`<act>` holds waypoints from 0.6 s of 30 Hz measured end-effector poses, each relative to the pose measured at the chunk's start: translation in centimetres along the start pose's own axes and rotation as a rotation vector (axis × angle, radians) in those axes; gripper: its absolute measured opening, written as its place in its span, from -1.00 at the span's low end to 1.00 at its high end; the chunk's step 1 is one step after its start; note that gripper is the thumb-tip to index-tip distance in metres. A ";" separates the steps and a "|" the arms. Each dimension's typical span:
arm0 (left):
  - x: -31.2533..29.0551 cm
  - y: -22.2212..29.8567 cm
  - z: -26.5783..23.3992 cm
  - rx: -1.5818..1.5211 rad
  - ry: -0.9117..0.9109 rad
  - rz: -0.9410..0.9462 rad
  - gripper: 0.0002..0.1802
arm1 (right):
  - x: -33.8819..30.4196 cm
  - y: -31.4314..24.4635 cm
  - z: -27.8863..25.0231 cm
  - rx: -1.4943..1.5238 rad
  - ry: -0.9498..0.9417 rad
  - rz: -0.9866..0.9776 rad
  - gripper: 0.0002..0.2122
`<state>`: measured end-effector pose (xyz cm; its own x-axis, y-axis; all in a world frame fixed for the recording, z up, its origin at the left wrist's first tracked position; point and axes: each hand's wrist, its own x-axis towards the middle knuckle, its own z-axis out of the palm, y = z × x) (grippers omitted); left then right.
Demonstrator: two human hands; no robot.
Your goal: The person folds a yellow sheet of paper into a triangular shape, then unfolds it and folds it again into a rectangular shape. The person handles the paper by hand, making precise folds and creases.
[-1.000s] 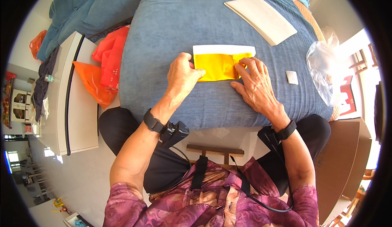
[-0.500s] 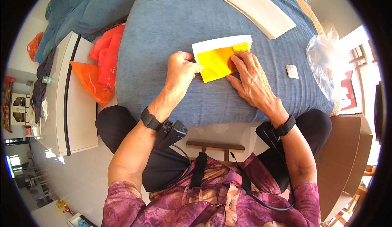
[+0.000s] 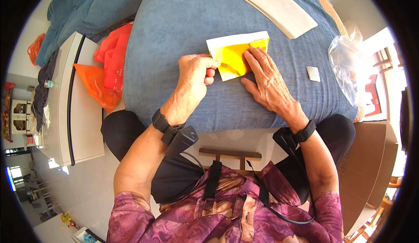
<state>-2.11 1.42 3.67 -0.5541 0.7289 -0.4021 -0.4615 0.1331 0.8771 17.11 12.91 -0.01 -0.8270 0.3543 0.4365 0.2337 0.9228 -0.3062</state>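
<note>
The blue-covered surface (image 3: 166,33) has folded cream sheets (image 3: 279,11) past the work, well apart from both hands, plus a small silvery square (image 3: 313,73) off to the right. Over left, an orange bag (image 3: 99,88) and red fabric (image 3: 114,57) sit between it and a white cabinet (image 3: 85,116). As for containers, the clear plastic bag (image 3: 345,68) at the right edge is crumpled, and I can't tell what's in it, same for the cardboard box (image 3: 362,168). The yellow sheet (image 3: 233,59) lies between the hands, white paper (image 3: 235,39) showing along its far edge. Left hand (image 3: 192,77) pinches its left edge, thumb against index; right hand (image 3: 273,88) rests loose, extended fingers covering its right part
</note>
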 end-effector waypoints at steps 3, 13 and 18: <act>0.2 -0.1 0.0 -0.036 -0.012 -0.039 -0.92 | 0.0 -0.1 0.4 -0.048 0.035 0.005 -0.37; 0.1 -0.2 -0.1 -0.022 -0.044 -0.050 -0.88 | 0.0 -0.3 0.5 -0.139 -0.009 -0.024 -0.48; -0.6 -0.2 -0.5 0.265 0.025 0.107 -0.71 | 0.0 -0.2 0.4 -0.110 -0.010 -0.020 -0.54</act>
<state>-2.02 0.66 3.61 -0.6088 0.7317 -0.3066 -0.2036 0.2295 0.9518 16.82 12.66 -0.25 -0.8371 0.3344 0.4329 0.2715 0.9410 -0.2021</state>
